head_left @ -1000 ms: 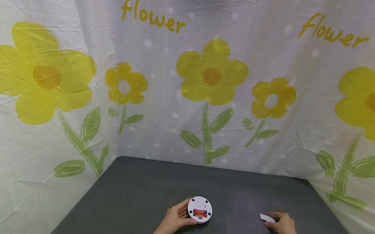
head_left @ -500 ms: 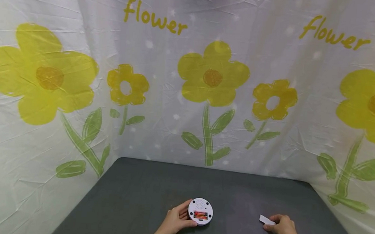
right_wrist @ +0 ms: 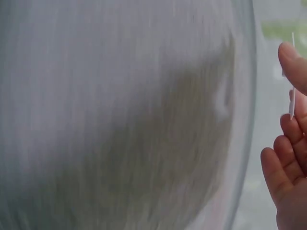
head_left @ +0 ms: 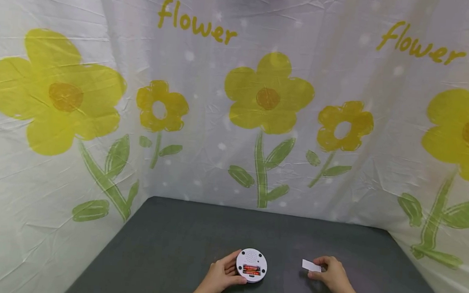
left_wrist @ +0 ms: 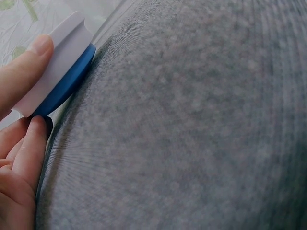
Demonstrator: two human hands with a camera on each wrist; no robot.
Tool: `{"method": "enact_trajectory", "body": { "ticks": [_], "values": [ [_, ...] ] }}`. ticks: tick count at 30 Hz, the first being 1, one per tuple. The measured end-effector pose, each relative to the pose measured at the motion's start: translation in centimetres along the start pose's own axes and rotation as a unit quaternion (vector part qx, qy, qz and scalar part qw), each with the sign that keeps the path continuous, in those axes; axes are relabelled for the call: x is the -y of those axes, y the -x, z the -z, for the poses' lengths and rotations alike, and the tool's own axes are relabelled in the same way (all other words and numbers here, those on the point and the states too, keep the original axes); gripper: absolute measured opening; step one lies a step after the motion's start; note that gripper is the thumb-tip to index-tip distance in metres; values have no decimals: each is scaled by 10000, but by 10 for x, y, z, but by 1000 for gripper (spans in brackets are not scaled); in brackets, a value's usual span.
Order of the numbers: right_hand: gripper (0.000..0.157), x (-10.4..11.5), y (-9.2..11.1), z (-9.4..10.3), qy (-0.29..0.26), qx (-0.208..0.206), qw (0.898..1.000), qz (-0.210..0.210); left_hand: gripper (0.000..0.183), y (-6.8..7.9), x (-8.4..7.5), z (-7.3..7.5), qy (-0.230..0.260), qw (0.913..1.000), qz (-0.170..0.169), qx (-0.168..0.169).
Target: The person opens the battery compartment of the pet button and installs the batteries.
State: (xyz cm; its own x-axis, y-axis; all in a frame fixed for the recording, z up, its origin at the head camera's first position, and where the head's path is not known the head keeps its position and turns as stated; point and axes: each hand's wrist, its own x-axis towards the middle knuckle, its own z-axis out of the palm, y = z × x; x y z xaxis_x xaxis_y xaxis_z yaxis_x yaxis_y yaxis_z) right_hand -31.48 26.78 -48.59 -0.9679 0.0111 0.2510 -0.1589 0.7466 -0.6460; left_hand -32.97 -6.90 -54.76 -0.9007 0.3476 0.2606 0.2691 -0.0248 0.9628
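My left hand [head_left: 221, 275] grips a round white battery-powered device [head_left: 245, 259] by its left edge, thumb at the near side and fingers at the far side. Its back faces up, with speaker holes, small dark feet and an uncovered battery compartment holding red batteries [head_left: 251, 270]. In the left wrist view the device [left_wrist: 57, 60] shows a white side and a blue face turned down to the table. To its right, my right hand [head_left: 333, 276] pinches a thin white battery cover [head_left: 310, 265] between thumb and fingers, above the table. The right wrist view shows the cover [right_wrist: 292, 103] edge-on.
Both hands are over a dark grey table [head_left: 196, 230]. A white curtain [head_left: 200, 162] printed with yellow flowers hangs behind it and along both sides.
My right hand has moved left and slightly away from me with the battery cover, closer to the device. The left hand keeps its hold on the device in nearly the same place.
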Motion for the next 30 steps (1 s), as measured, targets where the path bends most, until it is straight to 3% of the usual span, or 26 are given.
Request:
{"method": "enact_trajectory", "body": {
  "ticks": [6, 13, 30],
  "values": [
    [34, 27, 0, -19, -432, 30, 9988, 235, 81, -1, -2, 0, 18, 10000, 17, -17],
    [34, 51, 1, -38, -540, 60, 9974, 467, 81, 0, -5, 0, 6, 10000, 66, -6],
    [34, 87, 5, -77, -695, 511, 9850, 1494, 80, 0, 0, 1, 74, 10000, -18, 38]
  ]
}}
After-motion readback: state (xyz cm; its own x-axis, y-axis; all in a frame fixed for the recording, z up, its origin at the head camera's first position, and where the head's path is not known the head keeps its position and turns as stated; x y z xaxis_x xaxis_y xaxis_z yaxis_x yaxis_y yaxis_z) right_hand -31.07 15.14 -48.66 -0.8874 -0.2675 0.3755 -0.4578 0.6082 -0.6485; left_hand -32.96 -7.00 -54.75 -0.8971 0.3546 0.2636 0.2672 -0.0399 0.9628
